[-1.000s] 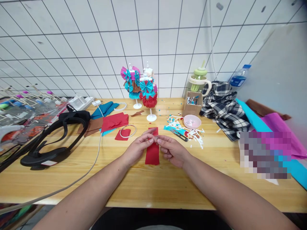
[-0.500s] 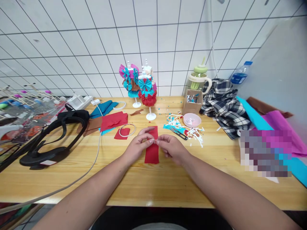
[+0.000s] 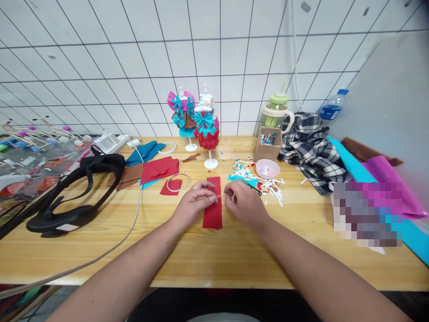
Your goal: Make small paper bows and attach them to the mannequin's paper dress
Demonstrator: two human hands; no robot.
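My left hand (image 3: 194,203) is closed in a pinch over the red paper strip (image 3: 212,217), which lies flat on the table. A small, thin, pale piece (image 3: 218,197) sticks out from its fingertips; its kind is too small to make out. To the right of the strip, my right hand (image 3: 247,203) is closed, thumb and fingertips together, a short gap from the left. Whatever it may hold is hidden. Just behind the right hand lie small scissors (image 3: 254,188), partly covered by it, on a blue paper piece (image 3: 234,178).
White scraps (image 3: 274,192) lie around a pink bowl (image 3: 268,169). Paper-dressed stands (image 3: 211,163) rise at the back, near a cardboard box (image 3: 268,150) and a green-lidded jug (image 3: 276,112). Left are a ring (image 3: 178,190), folded red paper (image 3: 161,170), a cable (image 3: 129,241) and a black headset (image 3: 97,210).
My hands were touching at the fingertips over the red strip. Now my right hand has drawn away to the right and partly covers the scissors; my left hand has hardly moved.
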